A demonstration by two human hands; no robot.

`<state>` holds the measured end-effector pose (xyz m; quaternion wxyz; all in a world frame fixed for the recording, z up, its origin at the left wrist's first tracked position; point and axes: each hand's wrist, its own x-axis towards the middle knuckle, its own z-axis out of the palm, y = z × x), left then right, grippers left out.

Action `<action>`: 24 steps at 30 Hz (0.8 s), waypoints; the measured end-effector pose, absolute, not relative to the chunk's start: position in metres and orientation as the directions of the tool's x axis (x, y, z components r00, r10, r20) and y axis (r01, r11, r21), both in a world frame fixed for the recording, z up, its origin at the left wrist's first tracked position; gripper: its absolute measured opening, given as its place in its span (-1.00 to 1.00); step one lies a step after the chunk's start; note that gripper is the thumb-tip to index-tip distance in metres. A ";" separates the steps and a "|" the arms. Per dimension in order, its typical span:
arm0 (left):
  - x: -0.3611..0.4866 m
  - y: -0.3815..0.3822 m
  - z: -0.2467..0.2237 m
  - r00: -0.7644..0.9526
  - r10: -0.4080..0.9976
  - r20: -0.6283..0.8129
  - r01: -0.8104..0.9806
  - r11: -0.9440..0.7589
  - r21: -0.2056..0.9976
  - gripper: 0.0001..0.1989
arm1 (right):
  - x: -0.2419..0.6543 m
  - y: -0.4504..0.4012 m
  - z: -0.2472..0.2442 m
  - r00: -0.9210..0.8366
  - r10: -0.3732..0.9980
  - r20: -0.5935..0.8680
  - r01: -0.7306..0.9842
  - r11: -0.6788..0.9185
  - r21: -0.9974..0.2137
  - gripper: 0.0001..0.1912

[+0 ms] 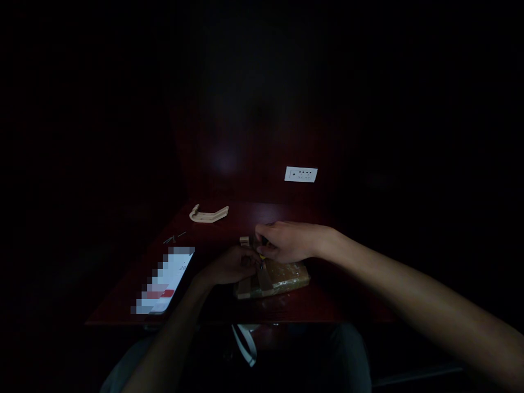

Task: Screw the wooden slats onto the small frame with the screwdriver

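Table (311, 314): dark red, glossy, wood-like surface; front edge faintly lit. Smartphone (180, 273) lies face up on the table's left side, set at a slant, near end close to the front edge. Screen lit, pale; a red patch shows toward the near end, much of the rest pixelated. Wall panel (249, 169) behind: dark red, with a dim bluish sheen left of centre. White socket plate (301, 174) mounted there, wider than tall, small dark holes grouped on its right half. Below the front edge: white curved strap (248, 349), far end hidden.
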<state>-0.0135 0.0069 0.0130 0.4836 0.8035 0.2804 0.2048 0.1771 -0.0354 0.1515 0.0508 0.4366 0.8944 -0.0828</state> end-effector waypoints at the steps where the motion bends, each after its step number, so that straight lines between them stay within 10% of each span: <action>1: -0.014 0.007 0.013 0.759 0.648 0.067 0.247 -0.381 0.891 -0.83 | 0.176 -0.036 0.152 -0.618 0.771 -0.150 0.786 0.608 -0.114 -0.72; 24: -0.010 0.000 0.022 0.732 0.681 0.019 0.274 -0.320 0.907 -0.75 | 0.179 -0.034 0.157 -0.670 0.733 -0.116 0.741 0.670 -0.049 -0.69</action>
